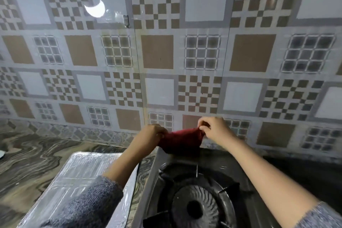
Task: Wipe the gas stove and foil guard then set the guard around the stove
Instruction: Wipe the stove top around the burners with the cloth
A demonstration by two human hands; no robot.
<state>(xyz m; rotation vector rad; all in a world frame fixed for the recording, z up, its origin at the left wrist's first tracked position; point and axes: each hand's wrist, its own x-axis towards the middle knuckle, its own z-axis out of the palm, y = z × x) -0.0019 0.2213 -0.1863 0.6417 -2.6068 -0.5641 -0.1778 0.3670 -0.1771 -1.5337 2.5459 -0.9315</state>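
Fig.: head view, cloth readied over the stove. I hold a red cloth [182,139] stretched between both hands above the back edge of the stove [212,157], near the tiled wall [157,52].

- **L hand** [153,135]: clenches the cloth's left end, fingers curled round it.
- **R hand** [214,129]: pinches the right end betw. thumb and fingertips.
- **Cloth:** sags in the middle. Its lower fold hangs at the stove's back edge; whether it touches can't be told.
- **Burner** [194,207]: sits in the stove's middle w/ its pan supports, uncovered.
- **Foil guard** [79,176]: lies flat on the counter [33,157], just beside the stove's left edge and under my left forearm. It is not yet set around the stove.

Handling, as judged:

- **Cloth:** soft, light, limp. It bunches w/o resistance, so it's best gathered into a pad in one palm before wiping.
- **Stove:** stiff, prob. heavy, unlikely to shift under a wipe. The pan supports stick up and may snag the cloth.
- **Guard:** thin, shiny, prob. light and easily creased. I'd steady it flat w/ one palm while wiping, then lift it by its outer edges w/ both hands, w/o squeezing the panels.

Wiping seems not yet begun.
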